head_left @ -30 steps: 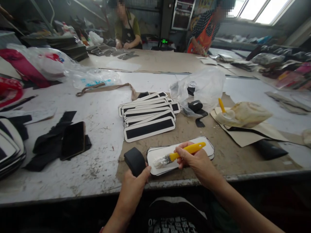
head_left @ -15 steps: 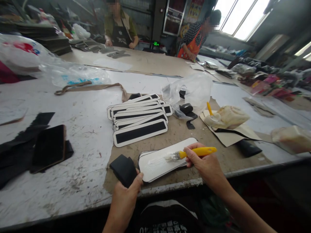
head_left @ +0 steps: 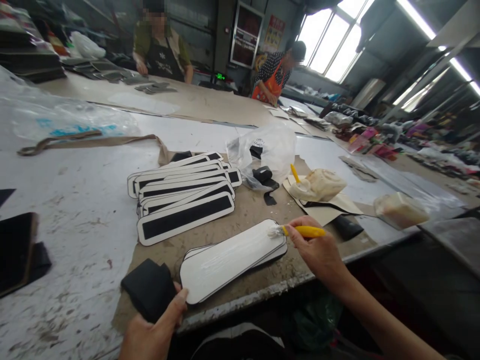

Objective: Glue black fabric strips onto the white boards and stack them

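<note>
A long white panel (head_left: 228,265) with rounded ends lies on top of a small stack of similar pieces, wet white streaks across its face. Pinched at its near left corner is my left hand (head_left: 159,320), thumb uppermost. Beside those fingers sits a folded black strip (head_left: 148,285); whether the hand also grips it I cannot tell. My right hand (head_left: 315,247) is closed around the yellow handle of a brush (head_left: 305,231), whose white-coated bristles touch the panel near its far right end.
Overlapping white-bordered black panels (head_left: 187,217) lie behind the stack. A glue-stained container (head_left: 322,185) with a yellow handle stands right, near a clear plastic bag (head_left: 277,145). A phone (head_left: 17,250) rests at left. Two people work across the table.
The brush has moved along the panel toward its far right end, leaving wet streaks. My view has turned right, so things appear further left. Both hands keep their hold.
</note>
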A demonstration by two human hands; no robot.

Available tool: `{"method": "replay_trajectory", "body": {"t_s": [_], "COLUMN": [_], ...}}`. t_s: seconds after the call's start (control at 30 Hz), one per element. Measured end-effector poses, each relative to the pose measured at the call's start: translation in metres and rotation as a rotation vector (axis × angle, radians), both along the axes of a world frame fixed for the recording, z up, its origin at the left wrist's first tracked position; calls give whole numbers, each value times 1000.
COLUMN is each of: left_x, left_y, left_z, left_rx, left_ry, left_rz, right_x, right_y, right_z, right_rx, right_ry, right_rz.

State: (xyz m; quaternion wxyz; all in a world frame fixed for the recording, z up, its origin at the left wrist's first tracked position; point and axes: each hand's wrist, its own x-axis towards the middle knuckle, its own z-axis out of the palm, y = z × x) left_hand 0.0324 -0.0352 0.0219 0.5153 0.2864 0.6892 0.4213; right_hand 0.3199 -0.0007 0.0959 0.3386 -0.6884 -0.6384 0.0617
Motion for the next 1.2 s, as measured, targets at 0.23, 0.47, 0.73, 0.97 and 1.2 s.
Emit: {"method": "replay_trajectory", "body": {"t_s": [0.23,0.47,0.73,0.97,1.2], "left_x": [-3,-4,-4,-22,-2], "left_y": [1,1,-2,-24,-44], "left_z": [-4,12,16,39,54], "left_rx": [16,34,-11,198,141], "left_ry": [-4,-17,-54,-236,-307], "left_rz": [-13,-59,-47,-95,-240], "right_x": [1,-41,-111,-81,-153], "right_y": [-2,-13,-33,-16,-22], "right_z": [18,-3,-4,23,12], "right_rx": [120,120,-53,-156,-595], "right_ry": [-92,-57,775,624,756], "right_rz": [135,297,361,370,559]}}
